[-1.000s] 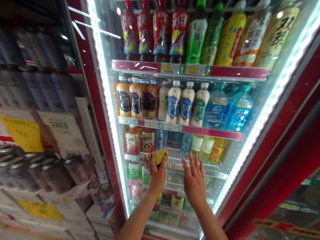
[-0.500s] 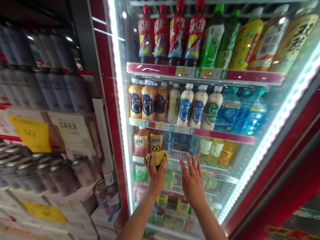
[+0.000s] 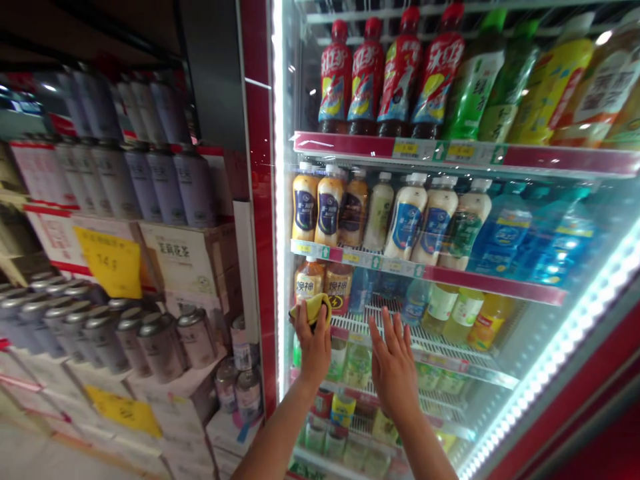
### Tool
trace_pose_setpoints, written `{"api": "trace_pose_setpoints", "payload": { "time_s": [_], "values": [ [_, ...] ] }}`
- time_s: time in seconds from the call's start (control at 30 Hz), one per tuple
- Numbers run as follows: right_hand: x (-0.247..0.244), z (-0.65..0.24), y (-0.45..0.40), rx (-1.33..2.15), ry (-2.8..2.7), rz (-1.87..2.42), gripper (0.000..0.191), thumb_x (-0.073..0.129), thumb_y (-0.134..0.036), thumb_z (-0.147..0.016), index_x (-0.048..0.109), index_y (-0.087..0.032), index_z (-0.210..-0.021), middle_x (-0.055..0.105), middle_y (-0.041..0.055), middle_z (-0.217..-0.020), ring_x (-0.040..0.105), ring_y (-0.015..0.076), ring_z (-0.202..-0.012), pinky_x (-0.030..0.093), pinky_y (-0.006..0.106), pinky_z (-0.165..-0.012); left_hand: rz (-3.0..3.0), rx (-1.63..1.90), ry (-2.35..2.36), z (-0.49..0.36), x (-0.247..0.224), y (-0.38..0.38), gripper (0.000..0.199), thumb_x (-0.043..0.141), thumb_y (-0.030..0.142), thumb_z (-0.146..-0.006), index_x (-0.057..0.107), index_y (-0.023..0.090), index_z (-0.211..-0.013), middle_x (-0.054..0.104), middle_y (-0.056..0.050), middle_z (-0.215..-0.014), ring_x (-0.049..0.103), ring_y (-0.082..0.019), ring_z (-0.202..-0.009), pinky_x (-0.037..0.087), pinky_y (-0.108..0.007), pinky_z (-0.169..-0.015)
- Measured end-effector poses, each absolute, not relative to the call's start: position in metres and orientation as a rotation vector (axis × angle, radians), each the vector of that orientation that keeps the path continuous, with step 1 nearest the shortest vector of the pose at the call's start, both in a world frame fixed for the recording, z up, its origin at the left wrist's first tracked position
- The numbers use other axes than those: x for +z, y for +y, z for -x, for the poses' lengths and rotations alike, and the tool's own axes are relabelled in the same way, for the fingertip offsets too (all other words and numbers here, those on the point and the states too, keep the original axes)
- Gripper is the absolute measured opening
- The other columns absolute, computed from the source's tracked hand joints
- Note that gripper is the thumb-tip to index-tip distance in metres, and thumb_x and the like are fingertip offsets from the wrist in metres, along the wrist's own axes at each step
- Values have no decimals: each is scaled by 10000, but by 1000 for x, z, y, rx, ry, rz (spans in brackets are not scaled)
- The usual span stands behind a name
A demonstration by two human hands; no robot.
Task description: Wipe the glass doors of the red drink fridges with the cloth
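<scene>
left hand (image 3: 313, 343) clenched on yellow cloth (image 3: 316, 308), right hand (image 3: 395, 363) released, fingers spread, both before bottles (image 3: 406, 223) on lit fridge shelves (image 3: 450, 283)

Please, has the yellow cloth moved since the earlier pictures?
Yes. The yellow cloth, in the left hand, has moved to the left, closer to the left light strip.

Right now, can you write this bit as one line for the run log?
left hand: holds yellow cloth | right hand: open, empty | ahead: bottles on shelves | left side: cans, boxes
</scene>
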State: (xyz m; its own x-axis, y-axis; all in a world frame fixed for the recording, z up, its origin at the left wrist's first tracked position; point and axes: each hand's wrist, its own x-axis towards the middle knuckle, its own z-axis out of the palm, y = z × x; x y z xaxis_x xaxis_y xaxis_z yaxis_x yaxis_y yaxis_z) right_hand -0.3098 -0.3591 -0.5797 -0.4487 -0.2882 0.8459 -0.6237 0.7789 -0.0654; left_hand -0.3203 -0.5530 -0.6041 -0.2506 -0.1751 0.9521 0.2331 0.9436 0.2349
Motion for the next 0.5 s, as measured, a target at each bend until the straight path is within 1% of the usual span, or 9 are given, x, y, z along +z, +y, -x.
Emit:
{"api": "trace_pose_setpoints", "payload": {
  "time_s": [0.07, 0.13, 0.2, 0.3, 0.4, 0.5],
  "values": [
    [-574, 311, -367, 474, -2029, -686, 838, 358, -12, -939, 48, -356, -1638, 109, 39, -1725, 101, 305, -1588, 328, 636, -1209, 100, -353, -1794, 325, -592, -562, 658, 527, 90, -943, 411, 363, -1530, 157, -86, -1710, 156, -316, -1577, 158, -617, -1256],
    [-569, 311, -373, 494, -2021, -691, 839, 354, -15, -941, 43, -366, -1637, 108, 36, -1726, 106, 309, -1587, 330, 642, -1206, 96, -363, -1786, 329, -576, -576, 631, 511, 111, -955, 415, 353, -1529, 180, -99, -1702, 176, -321, -1571, 179, -617, -1253],
    [-569, 310, -378, 517, -2032, -690, 833, 353, -23, -947, 42, -373, -1636, 110, 34, -1726, 113, 313, -1586, 334, 646, -1204, 2, -426, -1762, 329, -568, -588, 621, 491, 147, -973, 372, 319, -1557, 197, -133, -1687, 197, -320, -1564, 224, -597, -1246],
    [-573, 307, -384, 527, -2054, -690, 821, 353, -35, -958, 37, -375, -1635, 103, 27, -1727, 114, 314, -1586, 331, 650, -1206, -129, -496, -1741, 324, -575, -595, 629, 464, 181, -990, 305, 291, -1589, 204, -160, -1673, 202, -317, -1559, 265, -584, -1232],
    [-575, 306, -390, 527, -2048, -701, 822, 353, -34, -959, 36, -378, -1634, 101, 23, -1726, 116, 314, -1586, 323, 657, -1209, -64, -433, -1794, 320, -582, -595, 614, 453, 162, -986, 342, 301, -1573, 182, -144, -1685, 161, -327, -1569, 248, -603, -1232],
    [-571, 307, -396, 544, -2014, -728, 815, 355, -35, -957, 60, -378, -1635, 112, 27, -1725, 122, 320, -1584, 337, 667, -1197, 32, -362, -1849, 321, -560, -601, 585, 453, 156, -981, 405, 320, -1540, 197, -117, -1689, 160, -326, -1569, 212, -605, -1247]
  ]
}}
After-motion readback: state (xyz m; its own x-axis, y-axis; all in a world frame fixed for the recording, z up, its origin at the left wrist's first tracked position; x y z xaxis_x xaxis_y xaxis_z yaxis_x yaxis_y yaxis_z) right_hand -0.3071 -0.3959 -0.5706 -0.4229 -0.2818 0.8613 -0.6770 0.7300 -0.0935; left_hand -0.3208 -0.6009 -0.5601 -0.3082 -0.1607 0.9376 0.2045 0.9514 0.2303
